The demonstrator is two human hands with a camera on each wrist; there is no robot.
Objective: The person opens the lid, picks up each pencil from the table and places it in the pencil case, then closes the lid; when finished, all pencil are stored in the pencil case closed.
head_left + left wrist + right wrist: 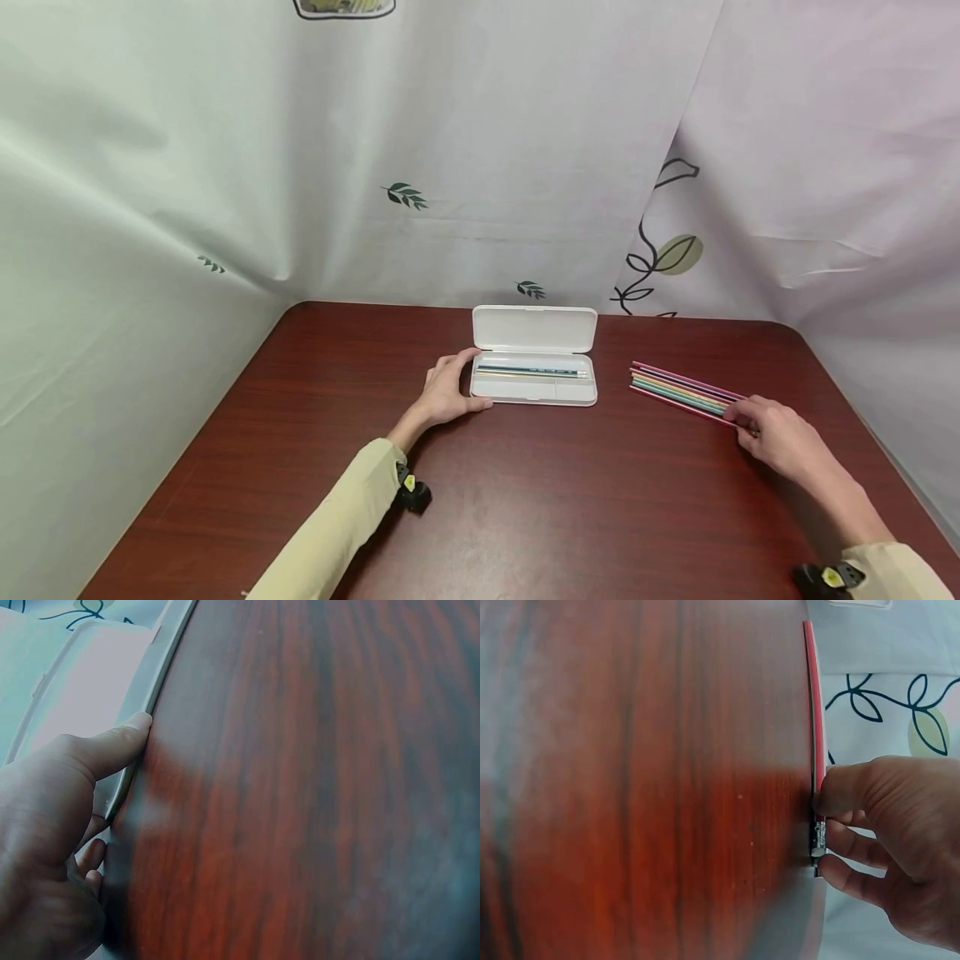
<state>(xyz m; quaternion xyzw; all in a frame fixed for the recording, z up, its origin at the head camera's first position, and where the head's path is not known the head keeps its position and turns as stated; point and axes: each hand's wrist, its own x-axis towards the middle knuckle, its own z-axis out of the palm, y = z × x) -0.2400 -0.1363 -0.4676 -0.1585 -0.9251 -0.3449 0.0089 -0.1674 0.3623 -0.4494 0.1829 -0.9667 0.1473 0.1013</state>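
Observation:
A white pencil case [532,398] lies with its lid [535,328] raised near the table's far edge. Inside it are a dark green pencil [525,369] and a thin yellowish one below it. My left hand [448,392] holds the case by its left end, thumb on the front edge and fingers round the back corner. To the right, several coloured pencils [667,387] lie side by side, slanting. My right hand [780,435] pinches a red pencil [817,727] near its metal eraser end; the fingertips partly cover the other pencils' ends.
The dark red-brown wooden table [540,500] has rounded far corners. A pale cloth curtain [480,167] with leaf prints hangs close behind it and along both sides.

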